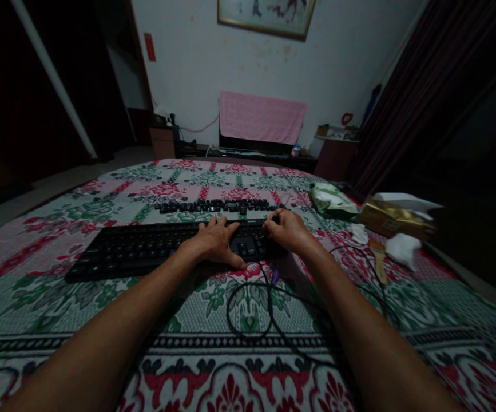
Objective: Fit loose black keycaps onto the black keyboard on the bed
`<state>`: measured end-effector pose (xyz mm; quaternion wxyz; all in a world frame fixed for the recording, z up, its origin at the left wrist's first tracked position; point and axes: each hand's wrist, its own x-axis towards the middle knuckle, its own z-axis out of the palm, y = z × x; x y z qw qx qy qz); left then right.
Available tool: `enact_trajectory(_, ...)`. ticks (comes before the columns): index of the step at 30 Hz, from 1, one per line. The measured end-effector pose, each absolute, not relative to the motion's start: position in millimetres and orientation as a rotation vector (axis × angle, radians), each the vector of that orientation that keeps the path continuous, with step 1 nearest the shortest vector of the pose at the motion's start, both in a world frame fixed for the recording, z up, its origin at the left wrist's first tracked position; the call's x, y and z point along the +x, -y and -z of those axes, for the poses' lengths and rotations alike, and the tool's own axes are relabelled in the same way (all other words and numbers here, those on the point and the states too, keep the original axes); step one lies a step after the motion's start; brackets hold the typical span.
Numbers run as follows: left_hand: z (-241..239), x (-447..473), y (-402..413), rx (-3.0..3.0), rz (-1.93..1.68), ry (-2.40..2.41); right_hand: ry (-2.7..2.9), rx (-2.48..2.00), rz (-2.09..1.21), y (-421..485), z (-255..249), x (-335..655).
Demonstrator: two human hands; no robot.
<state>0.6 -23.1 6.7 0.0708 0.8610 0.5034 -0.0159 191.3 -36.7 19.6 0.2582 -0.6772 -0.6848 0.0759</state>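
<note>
A black keyboard [131,252] lies on the patterned bedspread in front of me. My left hand [219,243] rests on it right of the middle, fingers spread and thumb reaching past the near edge. Over the keyboard's right end, my right hand [285,230] is closed, thumb and index finger pinched together. Whatever is between those fingertips is hidden or too small to name. Behind the keyboard runs a row of loose black keycaps [217,205]. A black cable [269,309] with a purple plug [276,275] loops on the cloth nearer me.
At right lie a wooden-handled brush [377,261], crumpled white tissues [403,249], a gold box [396,216] and a green-and-white packet [332,199]. A patterned bedspread [196,320] covers the surface. Beyond it, a pink towel [261,116] hangs by the wall.
</note>
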Motion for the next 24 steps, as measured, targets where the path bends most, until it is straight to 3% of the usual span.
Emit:
enact_trajectory(4, -5, 0, 23, 2.592, 0.014, -1.502, 2.004, -1.779, 0.031, 52, -38, 176)
enact_trajectory(7, -5, 0, 23, 2.587, 0.012, -1.501, 1.939, -1.703, 0.024, 52, -48, 173)
enact_trajectory(16, -9, -3, 23, 2.543, -0.02, -1.476, 1.553, -1.531, -0.662, 25, -22, 191)
enact_trajectory(24, -11, 17, 23, 2.56, -0.695, -1.398, 1.346, -1.351, -0.951, 32, -23, 181)
